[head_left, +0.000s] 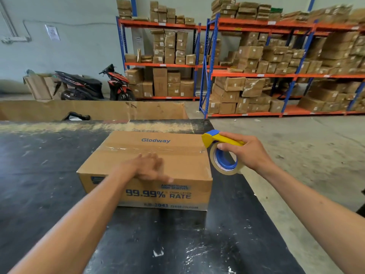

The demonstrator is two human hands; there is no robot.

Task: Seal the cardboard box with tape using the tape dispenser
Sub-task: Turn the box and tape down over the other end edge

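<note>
Seam on the cardboard box (150,167) is running left to right across the desk (39,175); your left hand (149,168) is pressing flat, fingers spread, while your right hand (244,153) is clamping the tape dispenser (221,149) just beside its right end.

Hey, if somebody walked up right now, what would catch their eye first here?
Probably the yellow and blue tape dispenser, gripped in the right hand at the right edge of the cardboard box on the black table. Next, the left hand lying flat on the box top, then the orange and blue racks of cartons behind.
</note>
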